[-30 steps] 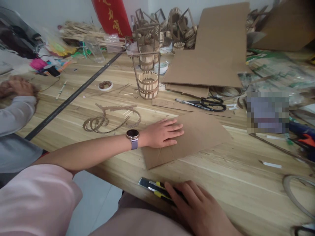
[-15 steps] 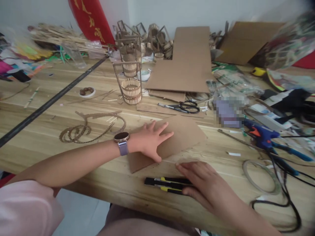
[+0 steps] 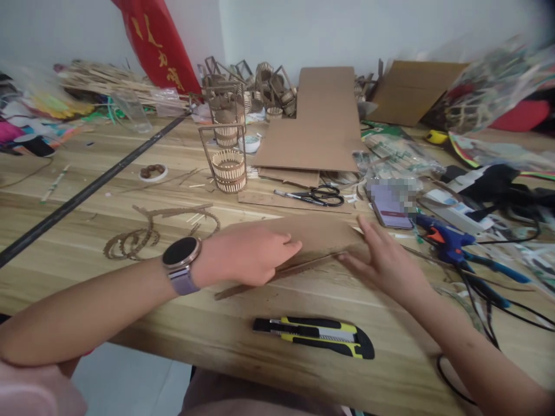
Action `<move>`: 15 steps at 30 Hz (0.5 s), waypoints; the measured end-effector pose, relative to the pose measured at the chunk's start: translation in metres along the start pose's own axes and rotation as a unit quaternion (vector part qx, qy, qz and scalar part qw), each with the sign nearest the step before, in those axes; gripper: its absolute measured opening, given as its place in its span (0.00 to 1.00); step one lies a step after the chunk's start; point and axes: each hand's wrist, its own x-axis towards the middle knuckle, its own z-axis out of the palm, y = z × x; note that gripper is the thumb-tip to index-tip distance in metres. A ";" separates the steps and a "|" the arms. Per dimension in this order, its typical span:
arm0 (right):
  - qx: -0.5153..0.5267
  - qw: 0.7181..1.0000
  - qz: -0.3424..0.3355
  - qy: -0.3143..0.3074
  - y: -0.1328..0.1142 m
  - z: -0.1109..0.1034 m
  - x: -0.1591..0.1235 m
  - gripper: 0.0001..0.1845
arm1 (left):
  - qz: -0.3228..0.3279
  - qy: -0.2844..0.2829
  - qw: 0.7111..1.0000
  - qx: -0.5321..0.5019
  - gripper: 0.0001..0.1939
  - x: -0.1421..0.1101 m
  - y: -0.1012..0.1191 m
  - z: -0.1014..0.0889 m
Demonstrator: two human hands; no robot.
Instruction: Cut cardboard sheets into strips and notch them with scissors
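Observation:
My left hand (image 3: 247, 254), with a watch on its wrist, is curled over the near edge of a brown cardboard piece (image 3: 323, 234) and tips that edge up off the wooden table (image 3: 390, 370). At the piece's right end lies my right hand (image 3: 384, 260), its fingers stretched out against the corner. A yellow and black utility knife (image 3: 316, 336) rests alone on the table near the front edge, below both hands.
Behind the cardboard lie black scissors (image 3: 318, 196), a small stick basket (image 3: 229, 170) and a large cardboard sheet (image 3: 316, 133). A phone (image 3: 390, 208), a blue glue gun (image 3: 446, 242) and black cables crowd the right. Curled corrugated strips (image 3: 143, 237) lie at the left.
My right hand has left the utility knife and moved up to the cardboard's right end. My left hand has gone from flat on the piece to gripping and tilting its near edge.

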 end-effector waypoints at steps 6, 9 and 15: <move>0.067 0.997 -0.026 -0.017 -0.003 0.004 -0.001 0.25 | -0.052 0.071 0.979 0.183 0.31 -0.008 -0.004 -0.016; 0.101 0.989 -0.084 -0.068 -0.019 0.006 -0.002 0.15 | -0.046 0.126 0.968 0.212 0.25 -0.007 0.005 -0.022; 0.152 0.976 -0.084 -0.132 -0.036 -0.008 -0.001 0.09 | -0.044 0.151 0.980 0.125 0.23 0.012 0.012 -0.016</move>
